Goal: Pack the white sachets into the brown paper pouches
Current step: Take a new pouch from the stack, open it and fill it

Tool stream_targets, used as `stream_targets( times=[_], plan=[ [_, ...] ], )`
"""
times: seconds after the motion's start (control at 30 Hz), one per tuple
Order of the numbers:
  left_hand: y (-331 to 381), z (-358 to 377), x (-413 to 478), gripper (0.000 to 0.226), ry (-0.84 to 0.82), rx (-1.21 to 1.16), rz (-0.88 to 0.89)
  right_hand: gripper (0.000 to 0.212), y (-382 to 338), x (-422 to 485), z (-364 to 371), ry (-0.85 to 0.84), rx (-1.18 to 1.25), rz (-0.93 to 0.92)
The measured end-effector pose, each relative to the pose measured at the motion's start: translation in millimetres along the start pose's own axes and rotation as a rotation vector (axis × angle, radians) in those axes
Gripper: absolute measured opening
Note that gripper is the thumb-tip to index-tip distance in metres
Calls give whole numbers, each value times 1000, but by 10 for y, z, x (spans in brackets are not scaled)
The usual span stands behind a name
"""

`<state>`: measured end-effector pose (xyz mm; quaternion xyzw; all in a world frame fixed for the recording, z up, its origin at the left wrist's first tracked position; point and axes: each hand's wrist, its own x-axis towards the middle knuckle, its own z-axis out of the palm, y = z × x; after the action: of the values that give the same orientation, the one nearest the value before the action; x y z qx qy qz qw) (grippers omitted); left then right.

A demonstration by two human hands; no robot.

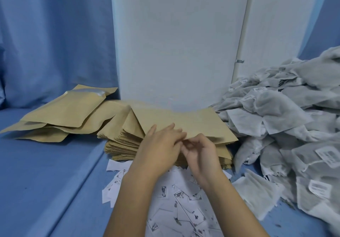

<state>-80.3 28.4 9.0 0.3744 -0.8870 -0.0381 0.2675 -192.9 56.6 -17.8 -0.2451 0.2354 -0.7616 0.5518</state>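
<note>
The left hand [161, 145] is lying fairly flat, fingers stretched out over the near edge of the top brown pouch [184, 122]. The right hand [200, 152] is curling in just beside it, fingertips pinching that same edge. The pouch is lying with its long axis running left to right, its far edge facing the white panel [174, 43]. It is sitting on the stack of brown pouches [123, 145]. More loose brown pouches [64, 111] are fanning out to the left on the blue cloth [46, 172]. The white sachets [285, 117] are heaping up on the right, and printed paper slips [174, 200] are spreading beneath the forearms.
</note>
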Motion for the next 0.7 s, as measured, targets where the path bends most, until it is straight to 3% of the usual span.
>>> stream_targets(
  times=[0.07, 0.2, 0.7],
  plan=[
    [30, 56, 21, 36, -68, 10, -12, 30, -40, -11, -12, 18, 83, 37],
    [69, 110, 15, 34, -54, -43, -61, 39, -55, -37, -21, 36, 152, 79],
    [112, 128, -6, 30, -7, -154, -196, 29, -48, 15, -19, 49, 95, 95]
  ],
)
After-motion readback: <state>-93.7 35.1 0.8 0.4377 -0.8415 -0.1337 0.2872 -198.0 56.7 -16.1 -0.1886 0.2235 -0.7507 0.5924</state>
